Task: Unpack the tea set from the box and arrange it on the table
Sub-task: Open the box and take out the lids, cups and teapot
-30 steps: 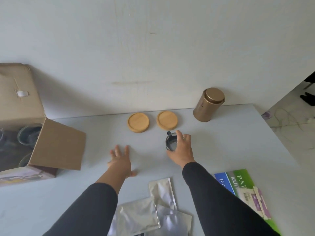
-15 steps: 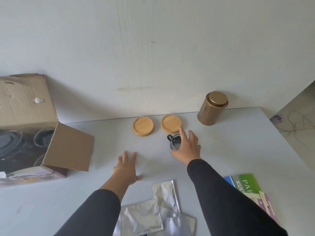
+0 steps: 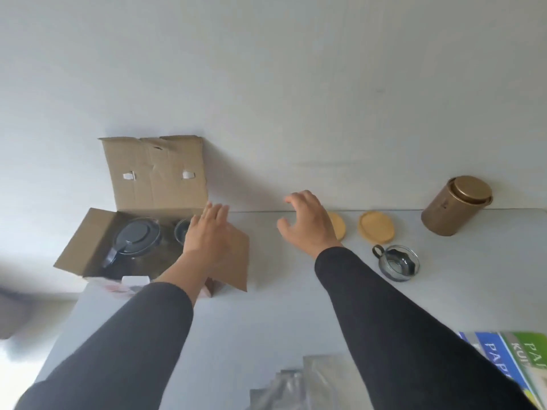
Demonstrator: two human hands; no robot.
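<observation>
An open cardboard box [image 3: 154, 173] stands at the table's left end, flaps spread. Inside lie a dark glass teapot [image 3: 133, 242] and a glass cup [image 3: 181, 229], partly hidden by my left hand [image 3: 207, 235]. That hand hovers over the box's right side with straight fingers, holding nothing. My right hand [image 3: 306, 224] is in the air between the box and two round wooden coasters [image 3: 376, 226], fingers loosely curled and empty. It covers part of the left coaster [image 3: 339, 226]. A small glass cup with a dark handle [image 3: 398, 262] stands on the table in front of the coasters.
A gold tea tin [image 3: 454, 205] stands at the back right by the wall. Silver foil pouches [image 3: 299, 386] lie at the near edge and colourful booklets [image 3: 515, 356] at the near right. The grey table [image 3: 281, 306] ends just left of the box.
My right hand let go of the glass cup, which now stands on the table, and moved left. My left hand lifted off the table and reached over the box. The view swung left.
</observation>
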